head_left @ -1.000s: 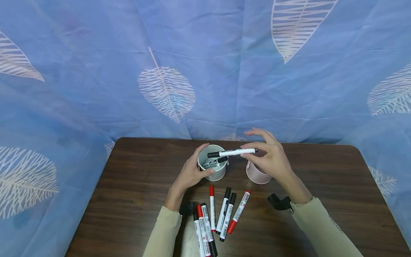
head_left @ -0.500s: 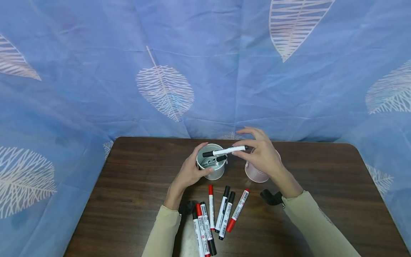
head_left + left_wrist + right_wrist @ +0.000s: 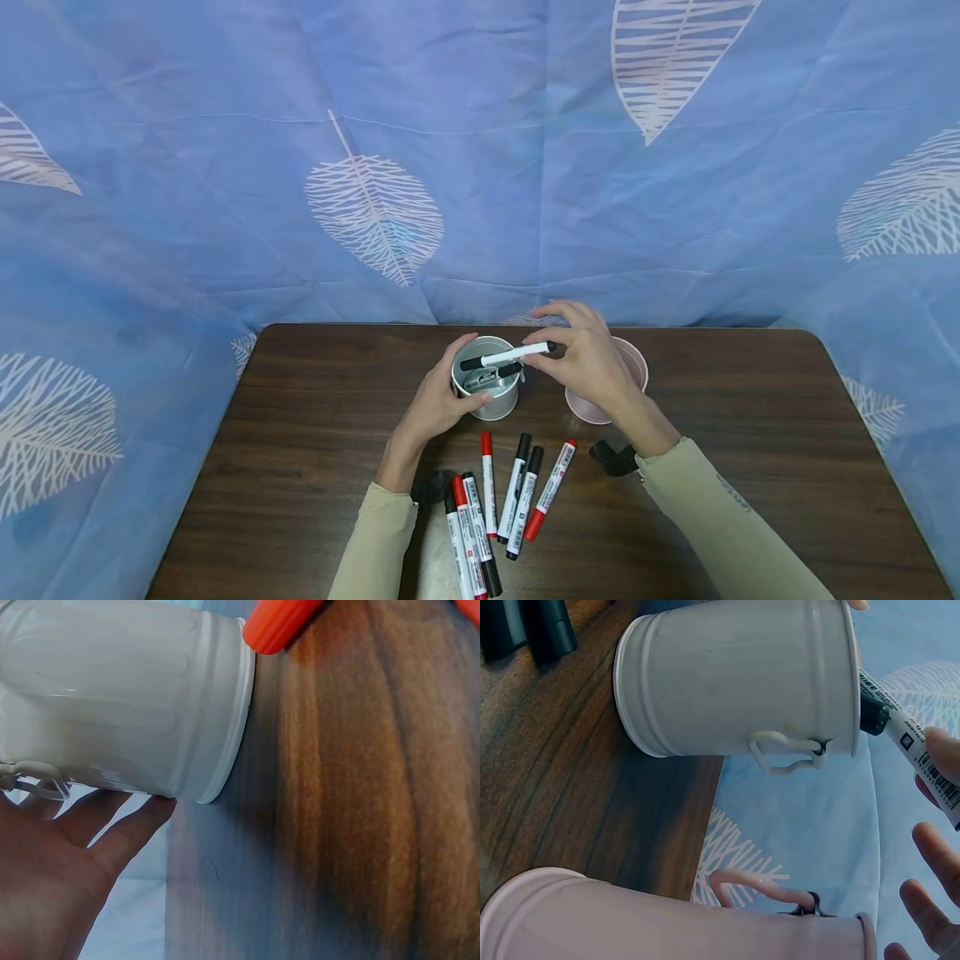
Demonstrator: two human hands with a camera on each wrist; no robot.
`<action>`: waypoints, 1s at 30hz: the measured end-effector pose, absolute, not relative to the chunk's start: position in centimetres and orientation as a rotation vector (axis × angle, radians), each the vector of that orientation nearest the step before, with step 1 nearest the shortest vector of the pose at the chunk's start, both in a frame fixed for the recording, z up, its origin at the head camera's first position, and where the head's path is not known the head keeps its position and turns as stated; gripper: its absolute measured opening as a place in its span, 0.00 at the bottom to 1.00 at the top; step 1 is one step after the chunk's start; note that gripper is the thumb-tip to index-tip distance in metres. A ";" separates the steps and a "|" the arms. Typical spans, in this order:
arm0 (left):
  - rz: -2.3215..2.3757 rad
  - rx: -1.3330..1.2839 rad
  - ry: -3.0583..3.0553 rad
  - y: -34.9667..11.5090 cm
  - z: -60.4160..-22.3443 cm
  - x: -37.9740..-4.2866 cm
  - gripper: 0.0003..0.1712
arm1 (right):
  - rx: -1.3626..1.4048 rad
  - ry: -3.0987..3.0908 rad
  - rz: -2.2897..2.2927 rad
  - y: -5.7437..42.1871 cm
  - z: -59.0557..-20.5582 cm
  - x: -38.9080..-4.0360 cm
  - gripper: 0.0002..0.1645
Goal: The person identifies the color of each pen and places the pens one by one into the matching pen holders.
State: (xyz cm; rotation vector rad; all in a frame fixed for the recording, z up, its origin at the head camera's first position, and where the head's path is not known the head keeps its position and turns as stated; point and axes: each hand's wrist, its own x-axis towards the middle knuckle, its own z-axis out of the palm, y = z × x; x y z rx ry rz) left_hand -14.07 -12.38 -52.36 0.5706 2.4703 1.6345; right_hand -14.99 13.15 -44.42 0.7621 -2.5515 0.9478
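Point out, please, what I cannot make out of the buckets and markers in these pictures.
Interior of pink bucket: head view, partly hidden by the right hand.
Lower end of leftmost black-capped marker: head view, cut off by bottom edge.
Fine print on loose markers: head view, too small to read.
Rim of white bucket: left wrist view, cut off by left edge.

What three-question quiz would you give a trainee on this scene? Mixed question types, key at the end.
1. What does the left hand hold?
2. True or false: the marker pinched by the right hand has a red cap.
3. How many red-capped markers lie on the table? A: two; B: three; C: five.

Key: 1, the white bucket; 2, false, black; 3, B.
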 end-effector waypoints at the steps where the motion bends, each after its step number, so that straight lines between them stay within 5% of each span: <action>1: 1.635 0.574 2.474 -12.4 -52.4 -14.1 0.53 | 0.766 -2.551 0.946 13.1 -44.5 -15.0 0.11; 9: 1.639 0.579 2.483 -12.5 -52.4 -13.9 0.52 | 0.801 -2.547 0.942 12.6 -45.0 -14.9 0.12; 19: 1.629 0.599 2.477 -12.4 -52.6 -13.9 0.52 | 0.833 -2.558 0.869 12.5 -45.4 -14.5 0.32; 30: 1.650 0.624 2.476 -12.5 -52.8 -14.0 0.51 | 0.850 -2.543 0.798 12.6 -45.3 -13.9 0.42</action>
